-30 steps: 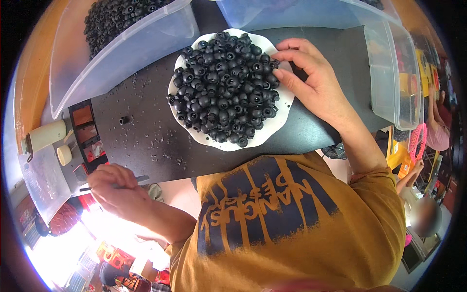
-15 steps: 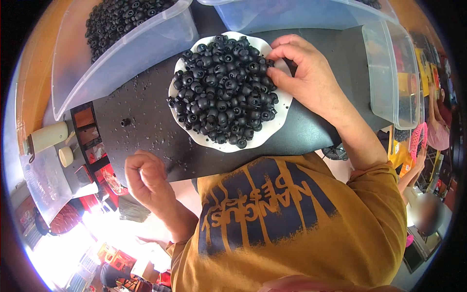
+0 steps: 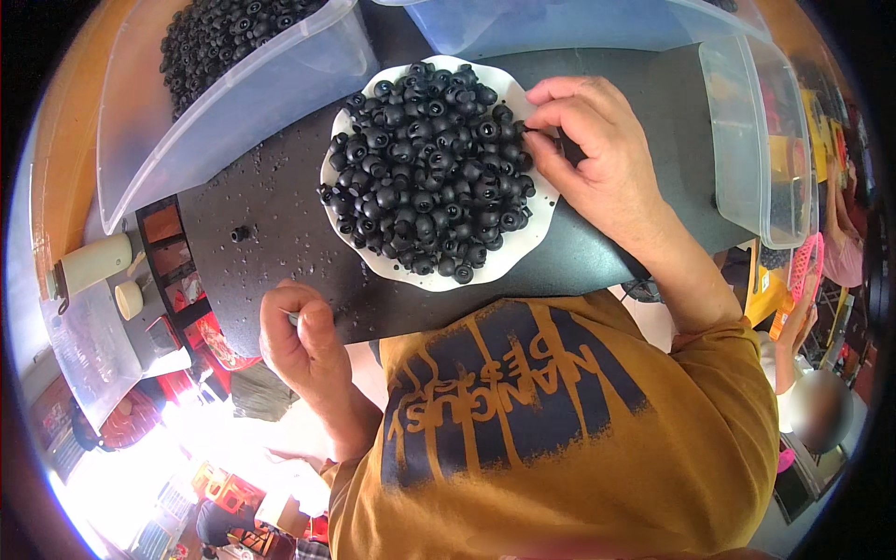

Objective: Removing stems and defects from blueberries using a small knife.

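Note:
A white plate with a wavy rim (image 3: pixel 537 229) stands on the dark table, heaped with small round hollow black plastic or rubber parts (image 3: pixel 425 168). At the plate's right rim is my right hand (image 3: pixel 602 154); thumb and fingers pinch together at the heap's edge, where a small black part (image 3: pixel 520 129) shows at their tips. My left hand (image 3: pixel 303 336) is closed above the table's near edge, left of the plate. A sliver of something pale (image 3: pixel 293 318) shows between its thumb and fingers, too small to name.
A clear plastic bin (image 3: pixel 233 121) with many more black parts stands at the back left. Other clear bins, one at the back (image 3: pixel 579 26) and one at the right (image 3: pixel 747 140), border the table. One loose black part (image 3: pixel 240 233) and scattered crumbs lie left of the plate.
My right hand has drawn slightly right from the heap, its fingers closer together. My left hand has moved a little to the right, and a pale sliver now shows in it.

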The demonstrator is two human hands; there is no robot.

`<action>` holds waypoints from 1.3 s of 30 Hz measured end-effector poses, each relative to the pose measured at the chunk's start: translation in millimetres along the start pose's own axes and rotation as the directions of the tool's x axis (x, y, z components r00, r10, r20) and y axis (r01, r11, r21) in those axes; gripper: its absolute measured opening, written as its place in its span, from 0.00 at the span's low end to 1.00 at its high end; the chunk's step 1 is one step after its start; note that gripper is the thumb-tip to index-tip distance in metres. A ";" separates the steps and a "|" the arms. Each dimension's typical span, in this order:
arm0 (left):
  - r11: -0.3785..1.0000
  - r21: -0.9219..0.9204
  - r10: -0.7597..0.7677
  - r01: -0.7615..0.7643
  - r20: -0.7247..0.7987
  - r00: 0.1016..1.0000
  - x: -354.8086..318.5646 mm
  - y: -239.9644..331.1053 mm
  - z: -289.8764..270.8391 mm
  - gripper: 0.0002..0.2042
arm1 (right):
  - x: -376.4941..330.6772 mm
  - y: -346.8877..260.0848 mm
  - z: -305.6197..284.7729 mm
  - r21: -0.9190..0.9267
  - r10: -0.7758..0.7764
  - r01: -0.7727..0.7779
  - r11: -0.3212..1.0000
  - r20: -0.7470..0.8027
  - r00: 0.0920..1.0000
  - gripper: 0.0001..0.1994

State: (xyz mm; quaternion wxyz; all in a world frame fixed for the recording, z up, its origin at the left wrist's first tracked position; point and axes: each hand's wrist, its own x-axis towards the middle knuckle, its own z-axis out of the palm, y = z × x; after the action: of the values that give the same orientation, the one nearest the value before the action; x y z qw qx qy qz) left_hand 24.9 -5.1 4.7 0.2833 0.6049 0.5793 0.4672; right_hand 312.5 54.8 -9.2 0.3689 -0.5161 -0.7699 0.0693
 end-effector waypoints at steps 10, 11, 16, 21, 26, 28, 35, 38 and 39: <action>0.994 0.105 0.006 -0.009 0.029 1.000 0.1 3.6 4.0 0.18 | 1.4 1.3 3.5 0.032 0.018 -0.018 0.999 0.000 1.000 0.09; 0.993 0.117 0.018 -0.023 0.043 0.999 0.6 3.9 3.5 0.18 | 0.9 -1.1 2.4 0.029 0.018 -0.018 0.999 -0.001 1.000 0.09; 0.998 0.043 -0.053 0.050 0.053 0.997 -0.4 13.3 5.8 0.14 | 12.4 -35.5 -6.2 0.917 0.420 -0.361 0.168 0.265 0.868 0.07; 0.984 -0.112 0.158 -0.138 0.198 0.967 15.2 32.7 15.5 0.14 | 13.9 -75.7 -2.6 0.873 0.223 -0.438 -0.213 0.480 0.848 0.08; 0.977 -0.125 0.195 -0.173 0.189 0.962 21.3 41.1 21.2 0.26 | 14.3 -95.6 4.0 0.785 0.147 -0.540 -0.302 0.598 0.788 0.08; 0.977 -0.124 0.200 -0.174 0.244 0.949 22.3 43.4 21.3 0.26 | 13.2 -97.5 5.6 0.774 0.144 -0.553 -0.309 0.613 0.777 0.08; 0.978 -0.050 0.207 -0.201 0.251 0.946 17.8 38.5 19.5 0.26 | 9.5 -103.3 15.2 0.727 0.042 -0.564 -0.393 0.626 0.778 0.09; 0.979 -0.048 0.202 -0.196 0.262 0.944 17.4 36.5 18.3 0.26 | 9.2 -106.4 17.4 0.732 0.034 -0.564 -0.383 0.621 0.783 0.08; 0.980 -0.047 0.200 -0.194 0.260 0.945 16.6 35.6 18.5 0.26 | 9.2 -107.5 17.9 0.744 0.030 -0.555 -0.371 0.607 0.794 0.08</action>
State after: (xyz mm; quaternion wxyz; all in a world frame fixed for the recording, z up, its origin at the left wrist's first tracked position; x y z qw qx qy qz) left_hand 55.1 8.5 32.6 0.3160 0.7134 0.4681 0.4148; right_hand 219.3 18.3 34.9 0.4525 -0.1867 -0.2785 0.8263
